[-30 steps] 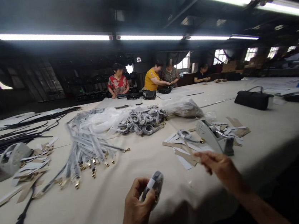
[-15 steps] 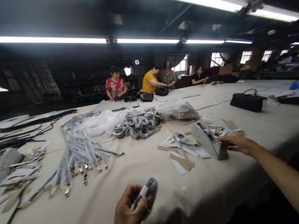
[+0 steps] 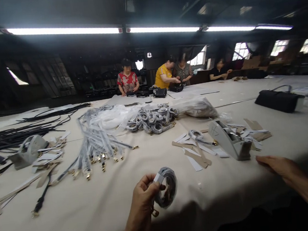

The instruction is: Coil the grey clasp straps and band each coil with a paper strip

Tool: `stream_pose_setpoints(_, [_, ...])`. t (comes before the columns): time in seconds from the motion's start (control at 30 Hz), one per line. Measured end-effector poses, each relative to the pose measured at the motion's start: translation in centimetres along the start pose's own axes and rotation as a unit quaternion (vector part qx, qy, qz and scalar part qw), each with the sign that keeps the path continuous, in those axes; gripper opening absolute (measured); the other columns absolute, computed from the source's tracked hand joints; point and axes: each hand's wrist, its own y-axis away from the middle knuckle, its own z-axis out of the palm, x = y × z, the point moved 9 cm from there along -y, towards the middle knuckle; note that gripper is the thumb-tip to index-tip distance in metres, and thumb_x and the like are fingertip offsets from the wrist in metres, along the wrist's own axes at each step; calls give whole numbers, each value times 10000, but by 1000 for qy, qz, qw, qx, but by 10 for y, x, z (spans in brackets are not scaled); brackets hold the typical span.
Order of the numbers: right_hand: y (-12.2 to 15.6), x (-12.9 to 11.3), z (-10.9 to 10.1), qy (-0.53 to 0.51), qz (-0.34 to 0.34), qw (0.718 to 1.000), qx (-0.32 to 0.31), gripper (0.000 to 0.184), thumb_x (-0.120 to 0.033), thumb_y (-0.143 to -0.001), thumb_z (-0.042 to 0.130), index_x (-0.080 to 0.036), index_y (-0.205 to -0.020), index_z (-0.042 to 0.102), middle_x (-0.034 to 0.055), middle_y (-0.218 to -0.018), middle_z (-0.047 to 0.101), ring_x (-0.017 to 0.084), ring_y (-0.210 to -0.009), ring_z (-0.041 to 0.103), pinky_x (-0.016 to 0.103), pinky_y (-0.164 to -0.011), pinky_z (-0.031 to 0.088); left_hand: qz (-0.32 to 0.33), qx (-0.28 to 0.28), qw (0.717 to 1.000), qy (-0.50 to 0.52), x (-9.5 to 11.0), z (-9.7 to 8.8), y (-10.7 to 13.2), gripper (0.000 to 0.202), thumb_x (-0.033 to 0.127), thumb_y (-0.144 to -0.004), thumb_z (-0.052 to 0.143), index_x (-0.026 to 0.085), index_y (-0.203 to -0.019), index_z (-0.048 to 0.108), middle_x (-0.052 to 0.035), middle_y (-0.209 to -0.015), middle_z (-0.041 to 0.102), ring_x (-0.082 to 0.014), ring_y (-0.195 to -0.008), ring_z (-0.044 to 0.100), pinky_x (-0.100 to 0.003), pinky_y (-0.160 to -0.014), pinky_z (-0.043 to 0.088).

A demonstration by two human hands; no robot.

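Note:
My left hand (image 3: 143, 198) is closed on a coiled strap (image 3: 172, 187) in clear plastic wrap, pinching it where a white paper band (image 3: 158, 178) goes around the coil. A gold-coloured clasp (image 3: 154, 212) hangs beneath the fingers. My right hand (image 3: 281, 167) is just off the near end of a grey tape dispenser (image 3: 227, 140), its fingers stretched towards it; no tape can be made out at the fingertips. Beside the dispenser another coiled strap (image 3: 196, 136) lies on white and brown paper strips (image 3: 196, 157).
Wrapped straps with gold clasps (image 3: 96, 148) and a heap of coiled straps (image 3: 151, 119) lie mid-table. A second tape dispenser (image 3: 31, 150) and black straps (image 3: 14, 135) are at left, a black handbag (image 3: 277, 100) at right. Several people work across the table (image 3: 144, 224).
My right hand has drawn away from the tape dispenser's end. My left hand has turned the coil so its ring faces me, and its clasp now shows. The whole view has swung left.

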Motion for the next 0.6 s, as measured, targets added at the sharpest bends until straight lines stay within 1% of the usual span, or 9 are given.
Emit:
stream_pose_setpoints(0.03, [5, 0, 6, -11, 8, 1000, -9, 177, -385, -581, 722, -230, -500, 691, 267, -753, 709, 321, -654, 683, 464, -600, 476, -3, -3, 1000, 8, 0, -1, 0, 385, 452, -634, 707, 163, -880, 639, -26, -717, 685, -84, -463, 499, -134, -352, 249])
stream_pose_setpoints(0.1, [26, -12, 32, -55, 19, 997, -57, 199, -456, -562, 729, -259, -588, 735, 243, -873, 726, 337, -763, 684, 466, -645, 495, -10, -9, 1000, 6, -1, -3, -1, 390, 432, -632, 701, 158, -899, 627, -34, -747, 691, -82, -456, 493, -133, -335, 212])
stream_pose_setpoints(0.17, [68, -48, 74, -98, -8, 986, -132, 298, -526, -545, 766, -270, -699, 770, 181, -919, 738, 330, -837, 672, 435, -695, 518, -2, -9, 1000, 1, -1, -4, -2, 366, 394, -637, 694, 151, -900, 611, -37, -753, 688, -83, -469, 497, -136, -341, 208])
stream_pose_setpoints(0.23, [135, -100, 125, -119, -66, 958, -253, 334, -527, -582, 810, -245, -758, 782, 129, -811, 736, 288, -759, 647, 394, -704, 520, 33, -9, 999, 0, 2, -5, -2, 303, 344, -660, 686, 148, -874, 597, -22, -721, 663, -89, -510, 515, -151, -392, 300])
stream_pose_setpoints(0.33, [247, -177, 193, -140, -157, 875, -435, 331, -537, -728, 742, -208, -717, 769, 85, -711, 705, 249, -709, 627, 341, -681, 497, 123, 2, 992, -36, 16, -9, 5, 189, 279, -723, 671, 153, -840, 593, -9, -726, 640, -117, -635, 561, -207, -573, 446])
stream_pose_setpoints(0.37, [273, -194, 208, -142, -174, 859, -460, 321, -522, -762, 725, -207, -709, 762, 67, -698, 697, 228, -701, 617, 321, -686, 485, 150, 8, 987, -61, 21, -12, 9, 159, 262, -741, 665, 157, -840, 599, -12, -752, 648, -129, -681, 575, -223, -625, 461])
stream_pose_setpoints(0.43, [298, -208, 231, -135, -168, 860, -462, 332, -519, -783, 715, -200, -697, 750, 39, -666, 670, 193, -671, 585, 291, -656, 456, 190, 27, 975, -111, 28, -20, 17, 110, 229, -765, 646, 168, -849, 609, -14, -795, 666, -145, -736, 591, -239, -678, 465])
stream_pose_setpoints(0.53, [299, -202, 255, -118, -124, 879, -444, 387, -558, -741, 735, -179, -661, 737, 22, -604, 629, 164, -609, 537, 274, -598, 420, 216, 59, 959, -171, 34, -35, 25, 99, 172, -763, 597, 179, -860, 614, -17, -803, 679, -159, -736, 597, -261, -686, 466])
stream_pose_setpoints(0.6, [298, -194, 267, -114, -101, 877, -457, 410, -579, -722, 737, -172, -670, 747, 22, -586, 626, 159, -586, 531, 272, -582, 415, 220, 78, 952, -197, 35, -43, 27, 125, 147, -744, 578, 178, -858, 620, -26, -805, 683, -165, -728, 594, -268, -674, 463])
